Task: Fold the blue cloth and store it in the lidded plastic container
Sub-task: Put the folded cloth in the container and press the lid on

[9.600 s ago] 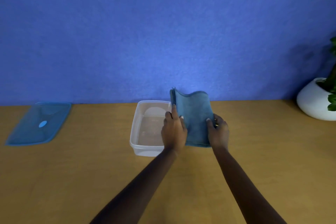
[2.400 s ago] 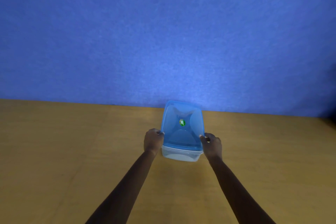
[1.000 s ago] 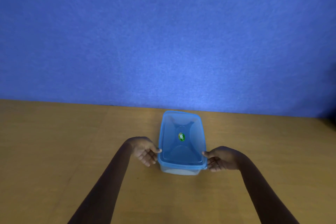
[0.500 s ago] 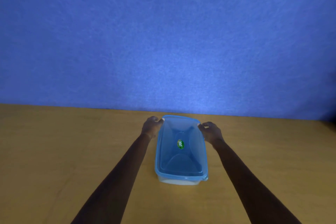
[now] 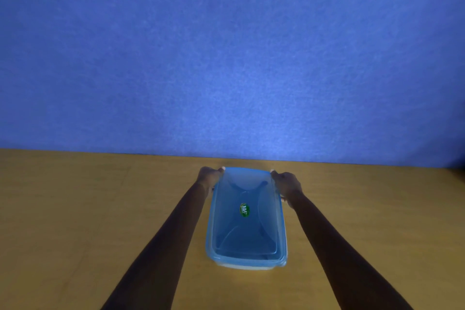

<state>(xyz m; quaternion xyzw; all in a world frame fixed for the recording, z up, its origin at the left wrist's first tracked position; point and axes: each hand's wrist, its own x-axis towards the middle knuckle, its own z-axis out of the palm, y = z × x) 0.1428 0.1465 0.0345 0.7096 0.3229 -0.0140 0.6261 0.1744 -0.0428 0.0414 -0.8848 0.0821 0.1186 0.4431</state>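
Wooden table [image 5: 100,209], blue wall [image 5: 226,58]: left hand [image 5: 210,180] and right hand [image 5: 286,184] grip the lid's [image 5: 246,231] far corners on the container [image 5: 247,267], cloth presumably hidden inside; uneven pressure could leave the near edge unsealed.

On the table [image 5: 75,209], lid [image 5: 245,229] on container [image 5: 246,266], left hand [image 5: 210,179] and right hand [image 5: 287,183] at far corners.

I see a glossy translucent plastic lid [image 5: 245,211], a matt wood-look table [image 5: 75,209], a matt, faintly textured wall [image 5: 226,58].
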